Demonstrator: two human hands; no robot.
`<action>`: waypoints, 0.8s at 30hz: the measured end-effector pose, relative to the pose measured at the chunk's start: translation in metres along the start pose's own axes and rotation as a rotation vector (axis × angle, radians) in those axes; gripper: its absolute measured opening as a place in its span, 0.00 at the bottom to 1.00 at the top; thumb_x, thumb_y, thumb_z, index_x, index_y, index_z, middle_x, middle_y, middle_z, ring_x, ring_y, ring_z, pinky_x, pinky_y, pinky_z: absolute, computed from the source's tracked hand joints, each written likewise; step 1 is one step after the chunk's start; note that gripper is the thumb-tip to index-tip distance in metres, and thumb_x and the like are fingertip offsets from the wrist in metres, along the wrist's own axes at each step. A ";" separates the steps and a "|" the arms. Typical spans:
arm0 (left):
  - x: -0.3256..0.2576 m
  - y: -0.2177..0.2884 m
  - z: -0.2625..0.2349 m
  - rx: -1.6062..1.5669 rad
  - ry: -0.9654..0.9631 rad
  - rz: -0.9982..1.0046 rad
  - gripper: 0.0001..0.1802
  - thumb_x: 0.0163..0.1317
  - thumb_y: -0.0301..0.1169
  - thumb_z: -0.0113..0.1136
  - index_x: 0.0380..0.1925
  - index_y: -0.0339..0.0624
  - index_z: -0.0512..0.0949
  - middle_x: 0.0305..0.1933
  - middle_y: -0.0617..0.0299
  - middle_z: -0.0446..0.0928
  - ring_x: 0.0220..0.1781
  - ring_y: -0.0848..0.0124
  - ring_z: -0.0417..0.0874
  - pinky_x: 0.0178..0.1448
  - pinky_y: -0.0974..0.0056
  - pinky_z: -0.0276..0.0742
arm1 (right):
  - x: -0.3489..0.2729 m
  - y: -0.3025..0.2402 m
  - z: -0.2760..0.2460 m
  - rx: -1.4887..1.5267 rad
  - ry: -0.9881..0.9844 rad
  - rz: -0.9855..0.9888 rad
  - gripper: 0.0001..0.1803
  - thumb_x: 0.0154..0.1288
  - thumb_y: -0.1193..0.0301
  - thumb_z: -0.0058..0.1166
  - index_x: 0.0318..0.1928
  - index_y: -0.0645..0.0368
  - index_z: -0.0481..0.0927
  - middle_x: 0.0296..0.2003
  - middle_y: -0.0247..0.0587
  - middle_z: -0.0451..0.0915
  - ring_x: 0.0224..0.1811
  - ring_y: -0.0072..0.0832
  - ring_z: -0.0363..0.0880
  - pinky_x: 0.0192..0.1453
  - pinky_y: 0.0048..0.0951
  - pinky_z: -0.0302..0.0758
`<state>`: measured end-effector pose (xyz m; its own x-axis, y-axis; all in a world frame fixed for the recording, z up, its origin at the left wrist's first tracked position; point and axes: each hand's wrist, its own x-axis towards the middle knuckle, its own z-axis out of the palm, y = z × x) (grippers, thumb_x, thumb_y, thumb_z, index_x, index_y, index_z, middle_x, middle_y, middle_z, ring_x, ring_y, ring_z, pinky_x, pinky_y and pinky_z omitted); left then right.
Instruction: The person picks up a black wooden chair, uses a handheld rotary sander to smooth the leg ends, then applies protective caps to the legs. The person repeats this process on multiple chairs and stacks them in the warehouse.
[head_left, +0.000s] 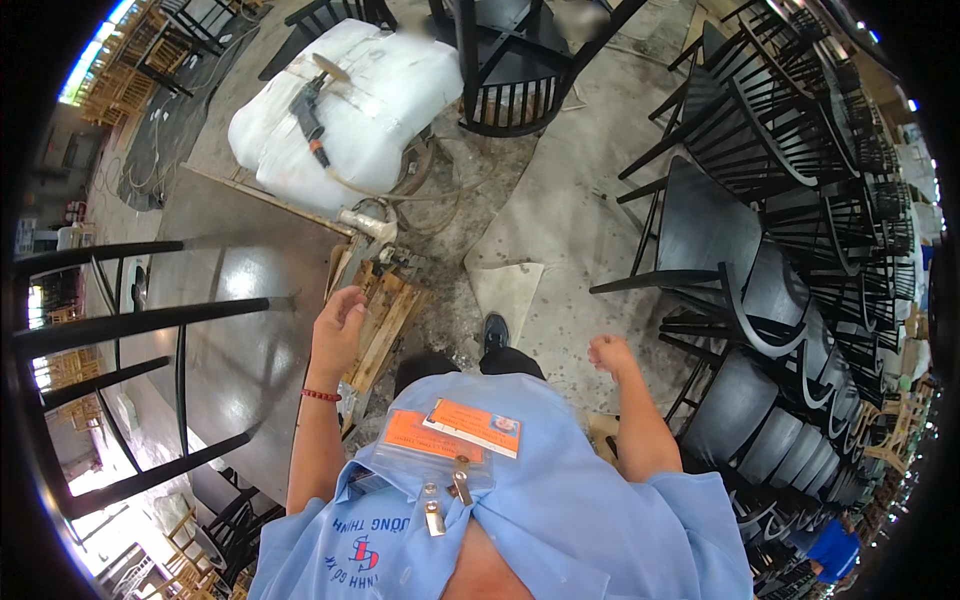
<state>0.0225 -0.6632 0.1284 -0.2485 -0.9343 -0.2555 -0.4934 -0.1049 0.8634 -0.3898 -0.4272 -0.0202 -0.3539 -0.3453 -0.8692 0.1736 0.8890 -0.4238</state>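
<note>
My left hand (338,328), a red beaded bracelet on its wrist, hangs beside the edge of a dark, shiny tabletop (225,255). Its fingers are loosely bent and apart, with nothing visible in them. Wooden slats (388,325) lie close to that hand, below a white air-hose fitting or nozzle (370,225). On the right, my right hand (612,355) hangs above the floor with its fingers curled in, and no object shows in it. The nearest thing to it is a black wooden chair (690,225). Neither hand appears to touch anything.
A power tool with a round disc (308,115) rests on a white wrapped stack (365,75) ahead. Black chair legs (150,322) stand on the tabletop at left. Another black chair (515,90) is ahead; many more crowd the right. A hose (425,197) trails across the floor.
</note>
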 end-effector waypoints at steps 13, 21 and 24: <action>0.182 0.081 0.039 0.038 -0.028 0.070 0.15 0.68 0.25 0.52 0.52 0.31 0.74 0.48 0.53 0.81 0.52 0.68 0.81 0.58 0.65 0.74 | 0.067 -0.027 -0.023 0.144 -0.038 0.128 0.08 0.64 0.74 0.50 0.38 0.66 0.79 0.26 0.41 0.78 0.23 0.30 0.75 0.23 0.31 0.70; 0.404 0.156 0.085 -0.110 0.128 0.326 0.12 0.64 0.22 0.53 0.48 0.32 0.77 0.46 0.53 0.82 0.47 0.65 0.82 0.50 0.64 0.77 | 0.094 -0.144 -0.086 0.036 0.057 0.236 0.12 0.65 0.67 0.55 0.35 0.64 0.83 0.27 0.43 0.82 0.24 0.29 0.79 0.24 0.32 0.75; 0.438 0.178 0.100 -0.114 0.056 0.401 0.12 0.65 0.23 0.53 0.46 0.33 0.78 0.44 0.53 0.81 0.45 0.67 0.82 0.48 0.64 0.77 | 0.099 -0.197 -0.107 0.007 0.101 0.202 0.11 0.67 0.67 0.53 0.39 0.63 0.83 0.31 0.42 0.83 0.27 0.28 0.80 0.25 0.31 0.75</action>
<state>-0.2573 -1.0576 0.1270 -0.3548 -0.9256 0.1321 -0.2702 0.2368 0.9332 -0.5576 -0.6036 0.0046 -0.4013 -0.1279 -0.9070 0.2570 0.9347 -0.2455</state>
